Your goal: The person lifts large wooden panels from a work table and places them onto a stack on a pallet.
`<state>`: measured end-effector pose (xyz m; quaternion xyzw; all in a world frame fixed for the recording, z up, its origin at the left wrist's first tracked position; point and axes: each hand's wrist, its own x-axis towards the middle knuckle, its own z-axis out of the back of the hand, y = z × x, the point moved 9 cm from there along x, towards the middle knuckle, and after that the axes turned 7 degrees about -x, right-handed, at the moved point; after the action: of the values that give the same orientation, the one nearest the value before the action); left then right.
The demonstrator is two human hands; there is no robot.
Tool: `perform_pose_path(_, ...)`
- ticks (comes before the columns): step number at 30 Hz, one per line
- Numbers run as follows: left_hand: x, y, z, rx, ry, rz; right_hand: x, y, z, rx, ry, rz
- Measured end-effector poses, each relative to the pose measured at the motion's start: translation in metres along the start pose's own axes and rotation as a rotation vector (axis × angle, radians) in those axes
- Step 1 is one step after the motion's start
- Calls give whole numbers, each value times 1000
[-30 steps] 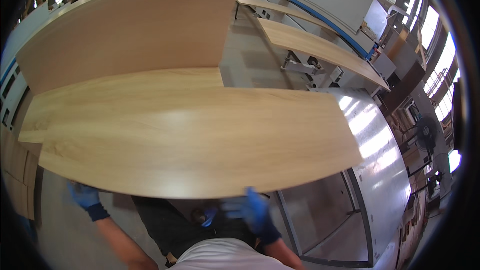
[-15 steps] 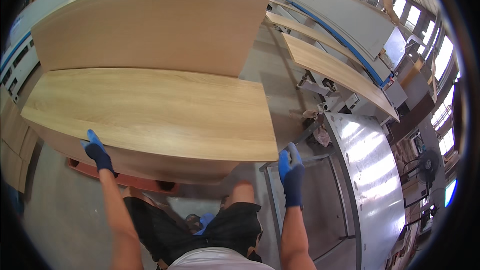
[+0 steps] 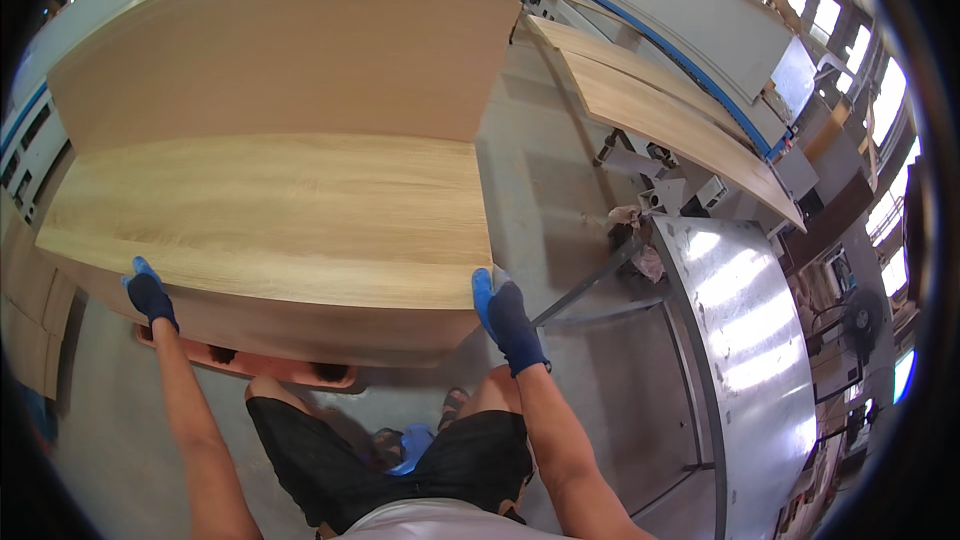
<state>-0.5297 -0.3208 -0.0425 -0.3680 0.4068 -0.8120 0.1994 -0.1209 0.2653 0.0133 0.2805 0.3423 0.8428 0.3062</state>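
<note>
A light wood-grain board [image 3: 270, 215] lies flat on top of a stack of similar panels [image 3: 290, 330], whose front edges are in shadow. My left hand [image 3: 150, 298], in a blue glove, grips the near edge toward the left end, thumb on top and fingers partly hidden under the edge. At the near right corner, my right hand [image 3: 507, 318] in a matching glove closes on the board's end, its thumb side against the edge. Behind the board rises a taller stack of panels [image 3: 290, 50] with a plain tan side.
A red-orange pallet [image 3: 285, 370] sits under the stack, close to my feet. To my right stands a shiny metal-topped table [image 3: 745, 340]. Beyond it, wood-grain boards [image 3: 670, 145] lie on a machine line with a blue rail [image 3: 670, 50]. Brown panels [image 3: 30, 300] stand at far left.
The board has slid left, its right end now nearer the end of the stack below. Both hands moved left with it. On the machine line, the gap between the boards has narrowed.
</note>
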Motion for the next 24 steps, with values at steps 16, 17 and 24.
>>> perform_pose_path(16,-131,31,-8,-730,416,617,8,-90,60,1538,70,-176)
perform_pose_path(17,-156,34,-1,-754,409,636,14,-86,79,1620,33,-188)
perform_pose_path(24,-412,-29,16,-677,1328,729,53,-79,210,1637,-279,-73)
